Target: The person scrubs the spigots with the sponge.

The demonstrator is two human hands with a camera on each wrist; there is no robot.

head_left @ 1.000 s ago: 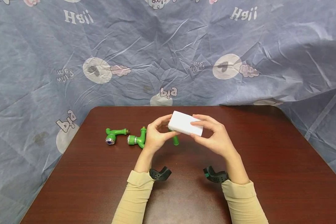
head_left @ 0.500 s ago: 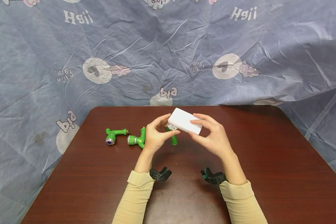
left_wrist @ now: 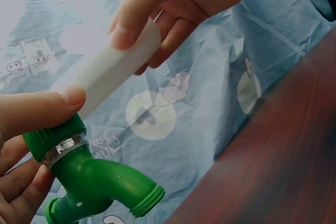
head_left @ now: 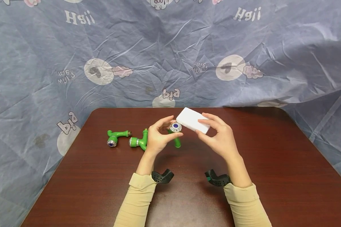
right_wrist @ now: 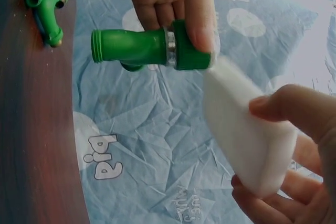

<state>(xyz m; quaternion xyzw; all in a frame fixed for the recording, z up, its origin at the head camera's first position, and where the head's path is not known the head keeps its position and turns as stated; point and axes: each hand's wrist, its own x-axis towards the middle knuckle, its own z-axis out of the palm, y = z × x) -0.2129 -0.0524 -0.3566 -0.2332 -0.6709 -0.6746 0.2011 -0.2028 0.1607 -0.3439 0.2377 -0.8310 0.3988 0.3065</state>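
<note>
My left hand (head_left: 160, 135) grips a green faucet (left_wrist: 94, 177) by its ribbed knob, thumb on one side and fingers on the other. The knob's silver cap (head_left: 175, 127) with a blue centre faces up towards the head camera. A white sponge block (head_left: 191, 119) is pinched between the thumb and fingers of my right hand (head_left: 220, 137). In the right wrist view the sponge (right_wrist: 244, 129) is tilted, with one corner at the edge of the knob. Whether it touches the cap there, I cannot tell. Both things are held up above the table.
Two more green faucets lie on the brown table (head_left: 272, 164): one faucet (head_left: 115, 137) at the far left, another faucet (head_left: 139, 142) partly behind my left hand. A wrinkled blue printed cloth (head_left: 170, 47) hangs behind the table's back edge.
The sponge has shifted up and to the right, off the front of the knob, so the silver cap now shows in full. My left hand has stayed nearly still.
</note>
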